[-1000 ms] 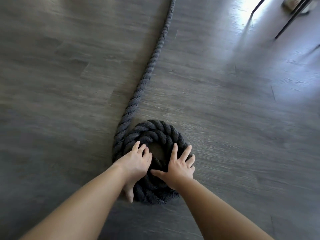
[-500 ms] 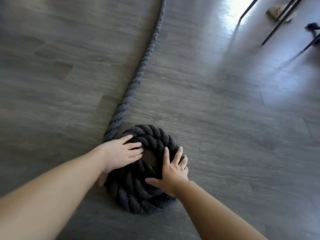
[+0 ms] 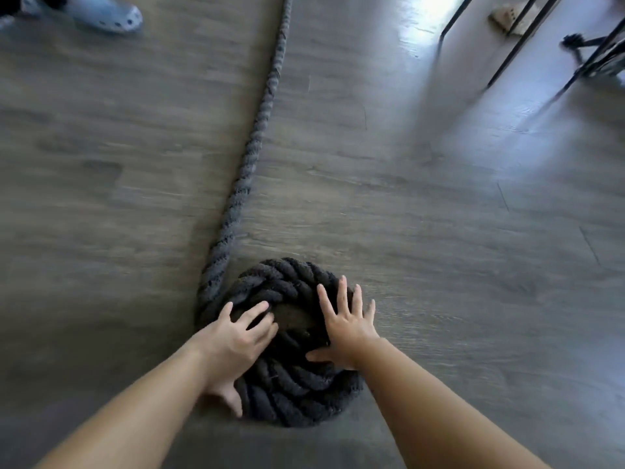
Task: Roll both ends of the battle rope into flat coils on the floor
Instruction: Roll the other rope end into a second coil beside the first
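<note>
A dark grey battle rope (image 3: pixel 257 137) is laid out across the wood-look floor (image 3: pixel 439 248), with its near end wound into a flat coil (image 3: pixel 291 384) right in front of the person. The coil is pressed from above by both hands — nothing is actually gripped. The left hand (image 3: pixel 233 340) is laid on the coil's left side with fingers spread and only loosely bent, thumb pointed down along the outer edge by the floor. The right hand (image 3: pixel 345 328) is planted flat on the right side, fingers straight and fanned out, thumb stuck out to the left. The free length of rope is fed into the coil's left edge and is run off toward the top of the view. A light blue clog (image 3: pixel 105 13) is seen at top left, thin black metal legs (image 3: pixel 507 45) at top right — that bit is blurry.
</note>
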### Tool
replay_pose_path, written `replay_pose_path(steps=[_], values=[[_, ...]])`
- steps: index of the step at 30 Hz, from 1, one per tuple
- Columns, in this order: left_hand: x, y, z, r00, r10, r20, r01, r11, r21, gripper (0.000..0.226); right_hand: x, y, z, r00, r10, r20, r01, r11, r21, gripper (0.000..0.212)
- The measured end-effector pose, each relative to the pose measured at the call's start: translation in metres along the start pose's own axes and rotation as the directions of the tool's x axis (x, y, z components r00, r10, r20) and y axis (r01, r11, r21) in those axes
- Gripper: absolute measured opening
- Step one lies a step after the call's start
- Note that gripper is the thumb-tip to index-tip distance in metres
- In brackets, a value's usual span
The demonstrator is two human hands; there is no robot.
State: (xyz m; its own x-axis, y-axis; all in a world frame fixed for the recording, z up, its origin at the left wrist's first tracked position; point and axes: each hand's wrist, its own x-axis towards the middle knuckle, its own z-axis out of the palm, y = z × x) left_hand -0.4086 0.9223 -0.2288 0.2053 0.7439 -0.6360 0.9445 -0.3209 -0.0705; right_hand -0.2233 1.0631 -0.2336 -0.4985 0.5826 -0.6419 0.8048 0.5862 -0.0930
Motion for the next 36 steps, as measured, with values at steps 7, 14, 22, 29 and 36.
replay_pose_path(steps=[7,14,22,29,36], values=[[0.016,0.001,-0.023,0.965,-0.261,0.031,0.261,0.934,-0.246,0.142,0.004,-0.074,-0.019,0.738,0.607,0.294,-0.635,0.478,0.607,0.113],[0.028,-0.031,-0.02,0.998,-0.058,0.024,0.06,0.992,-0.111,0.148,0.039,-0.083,-0.031,0.646,0.665,0.375,-0.723,0.375,0.58,0.128],[0.044,-0.137,-0.031,0.963,0.267,0.048,-0.271,0.935,0.23,0.118,0.049,-0.077,-0.023,0.654,0.645,0.395,-0.727,0.392,0.564,0.128],[0.049,-0.146,-0.015,0.968,0.247,0.047,-0.252,0.953,0.167,0.136,0.058,-0.078,-0.034,0.671,0.644,0.367,-0.721,0.452,0.525,0.129],[0.048,-0.143,-0.001,0.994,0.104,-0.037,-0.095,0.979,0.182,0.113,0.079,-0.068,-0.055,0.741,0.584,0.331,-0.666,0.581,0.468,0.128]])
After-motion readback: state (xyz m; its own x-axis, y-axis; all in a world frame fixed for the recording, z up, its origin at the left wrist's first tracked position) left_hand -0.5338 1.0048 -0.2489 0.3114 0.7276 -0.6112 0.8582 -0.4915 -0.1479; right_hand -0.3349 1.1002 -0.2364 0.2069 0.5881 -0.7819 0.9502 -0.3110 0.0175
